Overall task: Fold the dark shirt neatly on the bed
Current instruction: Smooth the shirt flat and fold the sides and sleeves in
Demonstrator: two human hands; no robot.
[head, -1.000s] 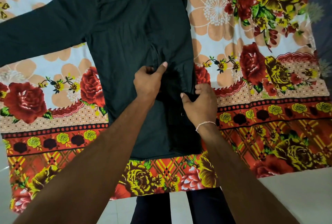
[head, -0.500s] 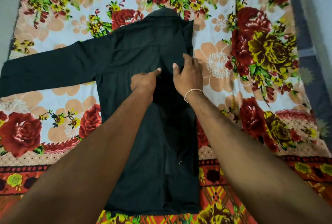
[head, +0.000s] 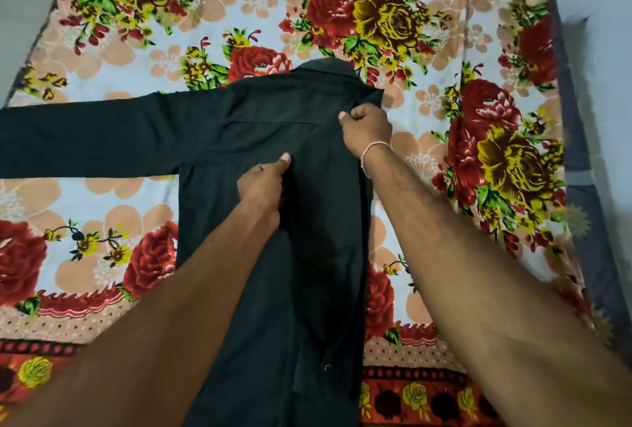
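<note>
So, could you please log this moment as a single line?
step: smoothing right-side fold | dark long-sleeved cotton shirt: flat on floral bedsheet | left sleeve: unfolded | left hand: pressing | right hand: pinching shoulder

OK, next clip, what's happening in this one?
A person is folding a dark shirt laid flat on a bed with a floral bedsheet. Its right side is already folded in over the body; the other sleeve lies stretched out to the left. The right hand grips the fold edge near the shoulder, just below the collar, while the left hand pinches fabric at mid-back. The fold is only partly done.
</note>
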